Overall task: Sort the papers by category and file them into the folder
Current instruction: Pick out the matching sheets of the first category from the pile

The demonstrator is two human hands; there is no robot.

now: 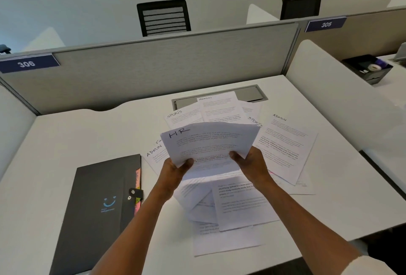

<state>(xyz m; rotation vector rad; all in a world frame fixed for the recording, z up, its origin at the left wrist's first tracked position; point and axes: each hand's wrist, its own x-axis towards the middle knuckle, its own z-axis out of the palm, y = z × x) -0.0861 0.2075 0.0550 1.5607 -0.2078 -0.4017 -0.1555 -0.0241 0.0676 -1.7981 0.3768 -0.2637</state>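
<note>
Nearest me, loose sheets [237, 208] lie overlapped on the white counter [66, 134], right under my forearms. I see my left hand [175, 168] with its thumb curled over the lower left corner of a small fanned stack [211, 143], and my right hand [248, 160] pinching the stack's lower right edge, thumb on top; both hold it lifted and tilted above the counter. The top sheet reads "HR". To the left of my left hand the dark folder [98, 204] lies flat and closed, its strap snapped, coloured tabs showing along its right edge, near my left forearm but apart from it. Beyond the stack, more papers are spread: an "ADMIN" sheet [283, 147] to the right, "SPORTS" sheets [182, 116] and another "ADMIN" page [217, 105] further back, partly covering a grey hatch [250, 93]. Behind stands the partition [153, 68] tagged 306.
</note>
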